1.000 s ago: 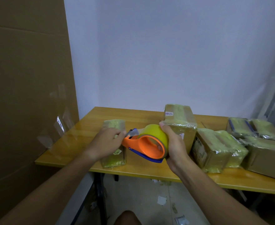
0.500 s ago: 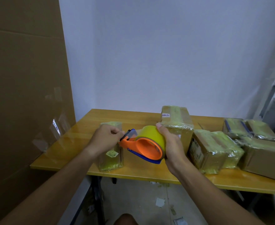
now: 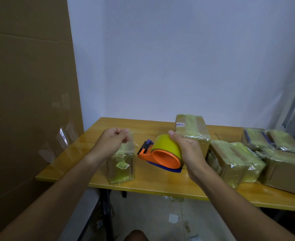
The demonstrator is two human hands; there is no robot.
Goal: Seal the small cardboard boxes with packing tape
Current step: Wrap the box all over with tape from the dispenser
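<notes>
- The right hand (image 3: 186,150) is wrapped around the tape dispenser (image 3: 162,154), with fingers and thumb curled on its yellow roll.
- The dispenser is orange with a blue edge. It is held just above the yellow table (image 3: 153,184), and its cutter end points at the left hand.
- The left hand (image 3: 113,143) has its fingers curled in, with thumb and fingertips close together as if pinching. I cannot tell if a clear bit of tape is between them.
- That hand is right over the small box (image 3: 121,162) near the front edge of the table. This box is already shiny with tape on its front and has a yellow sticker.
- A taller taped box (image 3: 192,131) stands behind the right hand.
- More taped boxes (image 3: 233,162) lie to the right, and two more packs (image 3: 271,140) sit further back.
- A bigger brown box (image 3: 287,173) at the far right shows plain cardboard on its front side.
- It looks like most of the boxes are wrapped by now, so the job seems well along.
- What seems left is one more strip on the small box, and maybe more tape on the big brown one.
- A huge sheet of cardboard (image 3: 28,101) leans on the left, and paper scraps (image 3: 173,218) lie on the floor.
</notes>
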